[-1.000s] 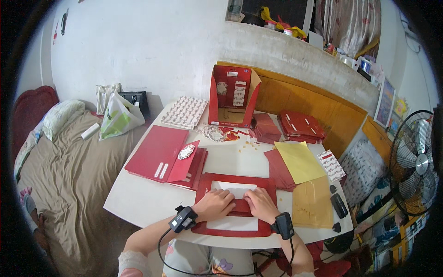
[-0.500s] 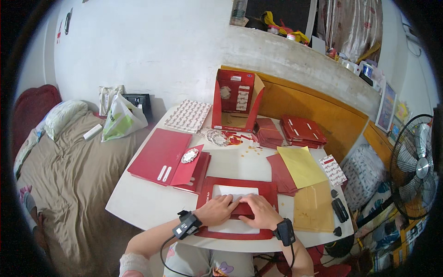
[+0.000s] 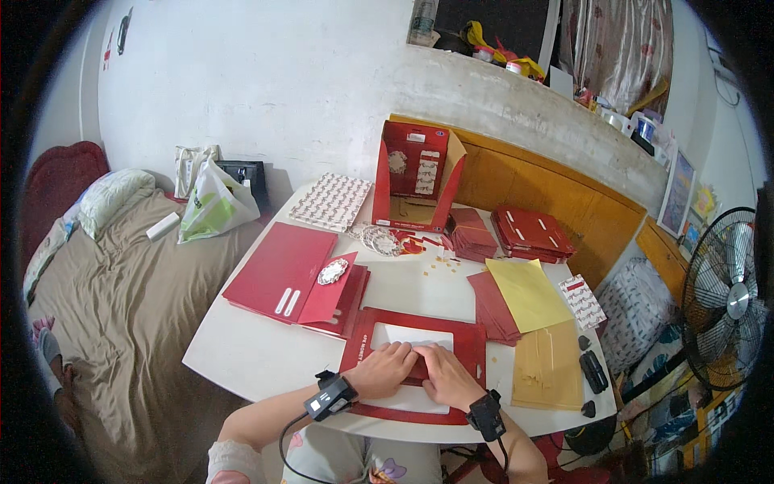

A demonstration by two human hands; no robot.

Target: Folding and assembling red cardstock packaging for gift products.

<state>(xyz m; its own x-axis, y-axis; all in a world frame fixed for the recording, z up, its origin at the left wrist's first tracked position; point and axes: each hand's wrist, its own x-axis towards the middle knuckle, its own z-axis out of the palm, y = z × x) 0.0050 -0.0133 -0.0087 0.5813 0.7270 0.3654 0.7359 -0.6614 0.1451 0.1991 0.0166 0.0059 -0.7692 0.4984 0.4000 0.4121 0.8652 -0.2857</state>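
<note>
Shifted since the earliest frame: my right hand (image 3: 447,375), brought inward until it meets my left hand (image 3: 385,371), the gap between them closed. Grip: both palms down, fingers bent, the two together over the middle of one red card frame (image 3: 468,345); whether I pinch anything or only press, I cannot tell. Frame: lying at the near edge of the white table (image 3: 419,290), with an upper pale panel (image 3: 403,332), a lower pale panel (image 3: 415,401) and red between. Handling note, my judgement: pressure is best kept even across the middle and the wrists low, so that the card neither slides nor creases. Surroundings: red folders (image 3: 270,258) to the left, with a white oval ornament (image 3: 332,272) on a red flap near them; yellow sheet (image 3: 528,294) and tan sheets (image 3: 548,367) to the right; red display box (image 3: 453,173) beyond. Hidden: most of the red middle, under my hands. Hard to make out: my left thumb; also whether the pale panels are paper or openings onto the table. Cut off: my sleeves, at the lower edge.
</note>
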